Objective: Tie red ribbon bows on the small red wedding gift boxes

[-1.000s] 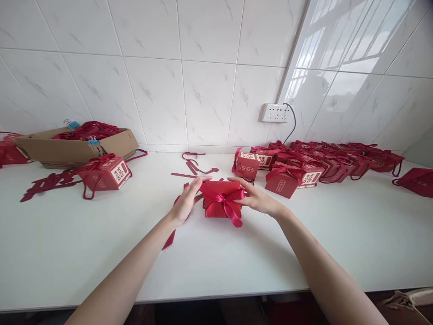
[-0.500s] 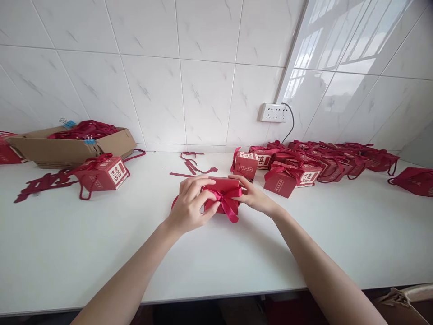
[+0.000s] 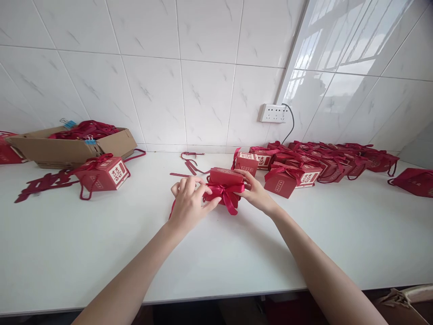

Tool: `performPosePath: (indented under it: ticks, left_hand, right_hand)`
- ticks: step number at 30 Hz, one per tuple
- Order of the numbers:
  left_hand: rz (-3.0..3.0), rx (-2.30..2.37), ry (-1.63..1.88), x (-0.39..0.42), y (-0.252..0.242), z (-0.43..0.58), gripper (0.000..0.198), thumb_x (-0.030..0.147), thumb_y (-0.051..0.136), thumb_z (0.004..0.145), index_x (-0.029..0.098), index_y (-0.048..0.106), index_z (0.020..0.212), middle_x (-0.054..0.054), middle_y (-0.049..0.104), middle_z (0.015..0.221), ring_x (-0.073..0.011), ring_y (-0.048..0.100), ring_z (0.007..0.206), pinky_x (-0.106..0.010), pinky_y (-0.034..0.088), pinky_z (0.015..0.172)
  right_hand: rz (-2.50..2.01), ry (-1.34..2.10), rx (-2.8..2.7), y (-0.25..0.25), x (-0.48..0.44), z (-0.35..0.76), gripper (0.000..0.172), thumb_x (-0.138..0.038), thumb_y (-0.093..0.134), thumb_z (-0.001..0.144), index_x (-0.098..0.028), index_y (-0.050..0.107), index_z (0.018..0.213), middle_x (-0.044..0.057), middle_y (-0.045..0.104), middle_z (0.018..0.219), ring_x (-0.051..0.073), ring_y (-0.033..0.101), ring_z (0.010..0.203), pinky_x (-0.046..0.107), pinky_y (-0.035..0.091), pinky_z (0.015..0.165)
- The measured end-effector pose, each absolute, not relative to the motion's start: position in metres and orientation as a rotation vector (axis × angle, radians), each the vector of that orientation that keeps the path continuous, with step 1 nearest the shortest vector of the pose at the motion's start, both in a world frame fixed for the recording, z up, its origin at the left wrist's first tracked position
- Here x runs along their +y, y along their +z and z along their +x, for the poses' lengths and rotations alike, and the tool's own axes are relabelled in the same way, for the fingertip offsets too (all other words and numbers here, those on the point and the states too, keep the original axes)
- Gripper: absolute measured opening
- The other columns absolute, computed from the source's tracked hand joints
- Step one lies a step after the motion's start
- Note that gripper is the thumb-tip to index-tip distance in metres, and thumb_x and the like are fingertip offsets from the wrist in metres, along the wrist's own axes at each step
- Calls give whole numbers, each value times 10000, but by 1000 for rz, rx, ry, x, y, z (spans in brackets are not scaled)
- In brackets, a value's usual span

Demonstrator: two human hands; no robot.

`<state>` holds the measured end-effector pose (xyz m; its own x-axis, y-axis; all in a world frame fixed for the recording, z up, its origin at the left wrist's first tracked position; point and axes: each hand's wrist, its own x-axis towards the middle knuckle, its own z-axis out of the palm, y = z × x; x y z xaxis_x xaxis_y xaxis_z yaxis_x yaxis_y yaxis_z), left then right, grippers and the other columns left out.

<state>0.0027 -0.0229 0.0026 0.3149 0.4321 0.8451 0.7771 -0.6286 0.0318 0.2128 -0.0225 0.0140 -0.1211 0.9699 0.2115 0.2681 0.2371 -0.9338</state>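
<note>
A small red gift box (image 3: 226,174) with a shiny red ribbon bow (image 3: 223,190) is in front of me at the middle of the table, its top tilted toward me. My right hand (image 3: 254,191) holds the box by its right side, thumb near the bow's right loop and fingers along the far edge. On the left, my left hand (image 3: 192,201) is at the bow's left loop, its thumb and fingers apart. Part of the box's left side is hidden behind that hand. A strip of red cord or ribbon shows beneath the left wrist.
Loose red ribbon pieces (image 3: 191,166) lie behind the box. At left are a cardboard box (image 3: 64,151) of red ribbons, another red gift box (image 3: 101,175) and flat red straps (image 3: 45,184). Several bowed gift boxes (image 3: 282,185) crowd the right, below a wall socket (image 3: 274,113).
The gift box has tipped and shifted slightly away, so more of its top shows. My left fingers have spread a little from the bow. My right hand has closed further round the side.
</note>
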Motion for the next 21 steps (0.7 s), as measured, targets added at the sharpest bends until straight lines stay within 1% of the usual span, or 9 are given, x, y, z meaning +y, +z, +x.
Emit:
performPosePath:
  ticks: [5,8,10,11,13,15,16,18,21]
  left_hand:
    - [-2114,-1174,-1238,-25,1,5,289,473,572,826,194,634,780,-85,573,926,-210,481,814,-338,248,715]
    - [-2134,-1354,-1287,-25,2,5,345,516,569,811,183,595,898,-94,588,957,-229,506,859,-339,268,723]
    - [-2186,-1472,-1318,-24,2,5,352,502,591,799,194,569,968,-89,601,1002,-242,518,917,-343,283,739]
    - [-2215,-1507,-1329,-23,3,5,340,489,612,787,203,569,966,-81,606,1010,-244,523,934,-344,288,746]
    - [-2247,-1508,-1359,-23,3,5,251,429,660,765,214,584,870,-58,613,979,-235,539,937,-344,293,753]
    - [-2221,-1367,-1424,-24,4,4,162,320,682,764,206,571,732,-36,617,923,-207,561,897,-339,288,748]
    - [-2191,-1230,-1461,-25,4,4,161,260,683,765,200,555,688,-25,623,895,-188,569,866,-337,281,742]
    - [-2124,-866,-1496,-28,3,5,165,152,675,759,198,541,675,6,647,836,-154,582,811,-336,264,728]
    - [-2094,-416,-1420,-31,3,6,207,15,645,736,196,546,709,65,683,745,-115,593,761,-323,255,688]
  right_hand:
    - [-1164,933,-1562,16,-24,211,607,-335,682,703,-261,432,1251,90,533,1289,257,567,1107,370,548,785]
    - [-1156,934,-1550,18,-25,211,597,-337,677,705,-267,432,1245,85,523,1303,256,576,1086,383,548,789]
    - [-1157,933,-1546,18,-25,211,611,-333,690,693,-271,436,1245,83,516,1311,258,566,1097,395,543,810]
    - [-1160,934,-1542,18,-26,211,625,-332,700,683,-272,437,1247,82,512,1315,260,559,1106,399,539,822]
    - [-1167,936,-1529,18,-25,212,651,-337,719,663,-271,441,1248,84,510,1316,264,550,1119,407,532,842]
    - [-1162,942,-1514,17,-25,212,664,-354,731,650,-268,448,1244,90,515,1304,270,552,1115,423,527,854]
    - [-1157,953,-1501,17,-24,211,667,-366,735,647,-267,451,1242,93,520,1294,273,557,1105,434,527,851]
    - [-1138,1005,-1456,16,-24,210,677,-386,742,643,-269,452,1243,100,524,1277,275,568,1080,448,535,835]
    - [-1071,1116,-1368,17,-26,208,692,-389,755,643,-284,445,1253,95,517,1275,258,578,1063,434,548,815]
